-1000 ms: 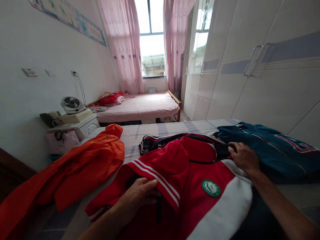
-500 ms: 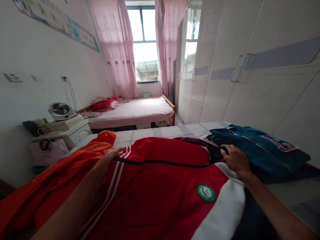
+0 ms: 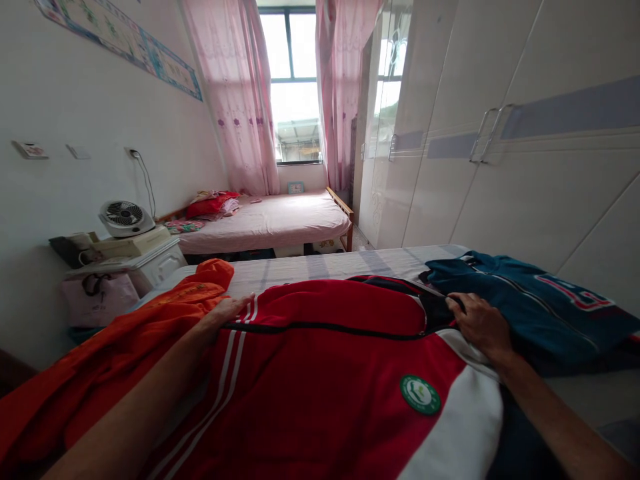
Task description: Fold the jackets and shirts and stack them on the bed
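Sheet [image 3: 300, 269] stretches beyond red jacket [image 3: 320, 393]; right hand [image 3: 481, 325] pinches edge [image 3: 439, 313]; left hand [image 3: 231, 311]: hold unclear.

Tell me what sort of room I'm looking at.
Most likely a bedroom: a bed with a pink sheet stands by the window, pink curtains hang there, and a tall white wardrobe with metal handles stands on the right.

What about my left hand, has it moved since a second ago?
Yes: judged against the pink-sheeted bed, your left hand has moved left and forward, nearer it, and now touches the red-and-white sports top.
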A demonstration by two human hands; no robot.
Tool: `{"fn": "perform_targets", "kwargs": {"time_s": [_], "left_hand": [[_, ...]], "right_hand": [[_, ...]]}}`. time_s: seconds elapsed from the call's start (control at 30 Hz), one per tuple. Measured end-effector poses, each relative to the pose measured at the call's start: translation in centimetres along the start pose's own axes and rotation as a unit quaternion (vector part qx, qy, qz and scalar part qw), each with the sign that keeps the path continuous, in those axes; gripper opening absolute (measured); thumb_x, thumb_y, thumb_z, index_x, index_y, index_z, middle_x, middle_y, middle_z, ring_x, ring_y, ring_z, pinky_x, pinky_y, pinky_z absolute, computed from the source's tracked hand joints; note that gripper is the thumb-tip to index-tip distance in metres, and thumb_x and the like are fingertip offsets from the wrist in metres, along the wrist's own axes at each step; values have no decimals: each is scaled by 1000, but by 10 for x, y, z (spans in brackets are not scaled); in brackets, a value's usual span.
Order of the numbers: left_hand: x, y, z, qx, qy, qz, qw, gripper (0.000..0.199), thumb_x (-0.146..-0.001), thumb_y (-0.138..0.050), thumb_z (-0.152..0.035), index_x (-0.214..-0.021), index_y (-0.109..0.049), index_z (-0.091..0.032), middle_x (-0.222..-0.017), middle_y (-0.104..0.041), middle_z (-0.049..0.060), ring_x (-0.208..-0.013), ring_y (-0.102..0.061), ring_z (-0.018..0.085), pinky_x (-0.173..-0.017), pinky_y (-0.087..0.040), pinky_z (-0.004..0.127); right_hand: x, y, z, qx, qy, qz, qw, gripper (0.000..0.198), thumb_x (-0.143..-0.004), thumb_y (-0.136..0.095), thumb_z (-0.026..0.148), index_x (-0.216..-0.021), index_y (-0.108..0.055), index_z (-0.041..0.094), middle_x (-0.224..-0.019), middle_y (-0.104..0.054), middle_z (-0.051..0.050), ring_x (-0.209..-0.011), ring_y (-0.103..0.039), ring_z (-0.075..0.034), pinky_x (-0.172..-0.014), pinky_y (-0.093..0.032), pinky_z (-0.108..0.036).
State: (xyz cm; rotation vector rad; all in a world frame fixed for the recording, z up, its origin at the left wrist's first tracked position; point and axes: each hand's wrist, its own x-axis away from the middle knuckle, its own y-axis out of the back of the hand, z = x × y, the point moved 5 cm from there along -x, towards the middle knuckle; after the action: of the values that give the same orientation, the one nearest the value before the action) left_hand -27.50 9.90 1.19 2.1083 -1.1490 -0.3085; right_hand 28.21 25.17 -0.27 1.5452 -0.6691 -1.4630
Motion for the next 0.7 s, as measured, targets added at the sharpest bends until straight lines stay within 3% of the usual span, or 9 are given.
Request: {"fn": "perform_targets", "kwargs": {"time_s": [0.13,0.3,0.47,0.57,0.63,0.7], "left_hand": [[5,-16,-1,41,39,61,997,42,-52,-67,-58,-53,-61,-17,-53,-63,5,-67,-65,26,-62,-51,33],[14,-32,-18,96,19,96,990,36,-45,-78,-43,-64,-67,-15,-57,-66,2,-64,-65,22,-61,-51,29],[32,-28,-37,132,-17,105,985,39,-46,-80,-40,-76,-69,-18,-62,-69,2,-71,-67,24,-64,-52,30],[45,-21,-46,150,-38,117,981,44,-48,-80,-42,-84,-70,-20,-70,-72,3,-77,-67,26,-66,-54,32],[51,-9,-52,162,-46,121,978,49,-49,-79,-44,-89,-69,-19,-74,-73,3,-79,-68,26,-67,-54,32],[56,13,-60,191,-59,108,974,52,-51,-79,-42,-96,-68,-18,-78,-74,3,-80,-68,24,-68,-55,30]], "right_hand": [[-9,9,3,-14,-40,70,997,47,-94,-23,39,-100,-66,19,-102,-68,-9,-91,-63,-24,-73,-43,-33],[-35,16,17,-4,-36,188,981,45,-93,-27,41,-95,-67,22,-101,-70,-10,-93,-65,-24,-72,-44,-32],[-48,2,45,-23,-25,194,980,30,-86,-45,40,-93,-67,20,-102,-70,-13,-97,-64,-26,-77,-45,-35],[-49,-7,62,-64,-26,191,979,20,-79,-56,33,-82,-67,17,-92,-71,-13,-91,-65,-26,-77,-46,-34],[-53,0,66,-113,-27,183,976,24,-81,-50,34,-76,-67,17,-83,-71,-10,-85,-66,-24,-74,-47,-32],[-61,21,64,-179,-24,158,971,35,-89,-36,36,-84,-66,19,-83,-71,-7,-83,-66,-21,-72,-49,-29]]}}
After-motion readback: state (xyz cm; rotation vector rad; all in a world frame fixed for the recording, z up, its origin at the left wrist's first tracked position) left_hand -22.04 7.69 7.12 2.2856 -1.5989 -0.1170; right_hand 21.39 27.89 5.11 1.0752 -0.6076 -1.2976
